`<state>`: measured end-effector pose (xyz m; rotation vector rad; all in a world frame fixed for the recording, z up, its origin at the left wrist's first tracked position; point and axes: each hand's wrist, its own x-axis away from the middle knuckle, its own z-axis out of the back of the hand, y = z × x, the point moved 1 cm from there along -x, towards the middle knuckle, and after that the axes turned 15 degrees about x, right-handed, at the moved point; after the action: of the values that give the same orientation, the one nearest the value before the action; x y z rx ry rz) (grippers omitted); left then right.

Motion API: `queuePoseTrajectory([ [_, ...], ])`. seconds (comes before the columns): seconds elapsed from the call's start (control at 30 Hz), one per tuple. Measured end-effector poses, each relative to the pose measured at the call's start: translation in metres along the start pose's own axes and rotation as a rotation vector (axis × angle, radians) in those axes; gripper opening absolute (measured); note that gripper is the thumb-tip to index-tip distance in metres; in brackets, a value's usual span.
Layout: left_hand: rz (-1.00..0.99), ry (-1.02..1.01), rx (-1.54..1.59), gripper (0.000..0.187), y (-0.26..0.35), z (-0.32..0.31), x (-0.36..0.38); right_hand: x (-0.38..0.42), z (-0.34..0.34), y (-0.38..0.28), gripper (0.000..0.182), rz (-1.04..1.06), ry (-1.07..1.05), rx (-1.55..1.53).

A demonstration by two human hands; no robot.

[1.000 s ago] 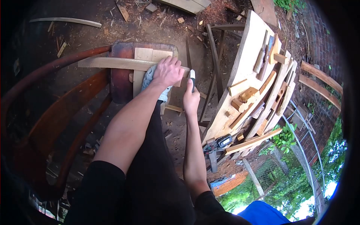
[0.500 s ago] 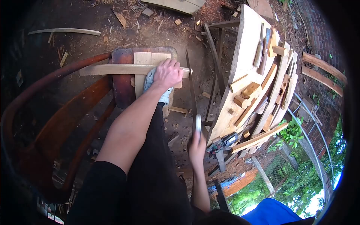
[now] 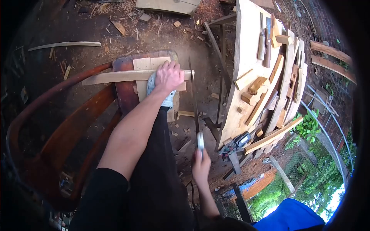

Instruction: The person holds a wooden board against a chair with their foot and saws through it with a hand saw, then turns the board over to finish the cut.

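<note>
My left hand (image 3: 168,78) is closed over a curved wooden strip (image 3: 119,76), pressing it down across flat boards (image 3: 142,63) on a wooden chair's seat (image 3: 125,92). Beneath that hand, my foot in a light blue shoe (image 3: 168,101) rests on the boards. My right hand (image 3: 201,167) grips the pale handle of a handsaw (image 3: 195,111). The saw's long, narrow blade points away from me and crosses the strip close to its right end. Whether the teeth have cut into the wood is too small to tell.
The chair's curved backrest (image 3: 34,94) arches on the left. To the right stands a workbench (image 3: 246,42) with chisels (image 3: 261,44), wooden strips (image 3: 284,84) and a wooden block (image 3: 259,85). A dark power tool (image 3: 237,142) sits at its near edge. Offcuts and shavings litter the ground.
My right hand has drawn the saw back toward my body. My left hand still holds the strip on the chair. The whole view has shifted slightly.
</note>
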<state>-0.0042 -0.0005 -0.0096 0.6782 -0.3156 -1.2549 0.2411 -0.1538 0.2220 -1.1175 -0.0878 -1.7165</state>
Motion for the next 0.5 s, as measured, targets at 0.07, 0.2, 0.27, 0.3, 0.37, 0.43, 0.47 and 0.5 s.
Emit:
queuePoseTrajectory([
  [0.07, 0.006, -0.005, 0.016, 0.016, 0.000, 0.005, -0.001, 0.069, 0.035, -0.011, 0.032, -0.087, -0.056, 0.007],
  [0.2, -0.006, 0.002, 0.046, 0.016, 0.004, 0.004, -0.001, 0.072, 0.049, -0.003, 0.036, -0.157, -0.088, -0.054],
  [0.27, -0.015, 0.003, 0.045, 0.016, 0.001, 0.007, -0.001, 0.006, 0.024, 0.002, 0.035, -0.012, -0.024, 0.020],
  [0.3, -0.017, -0.004, 0.040, 0.016, 0.001, 0.008, -0.001, -0.034, 0.009, -0.016, 0.035, -0.006, -0.034, -0.006],
  [0.37, -0.030, -0.017, 0.041, 0.016, 0.007, 0.006, 0.001, -0.130, -0.032, -0.034, 0.044, 0.085, 0.031, 0.126],
  [0.43, -0.016, -0.028, 0.008, 0.017, 0.004, 0.005, -0.002, -0.210, -0.062, -0.060, 0.057, 0.139, 0.074, 0.143],
  [0.47, -0.037, -0.041, 0.005, 0.017, 0.005, 0.005, -0.004, -0.246, -0.083, -0.056, 0.063, 0.139, 0.153, 0.176],
  [0.5, -0.036, -0.014, -0.017, 0.017, 0.005, 0.007, -0.003, -0.248, -0.073, -0.073, 0.067, -0.009, 0.053, 0.181],
])
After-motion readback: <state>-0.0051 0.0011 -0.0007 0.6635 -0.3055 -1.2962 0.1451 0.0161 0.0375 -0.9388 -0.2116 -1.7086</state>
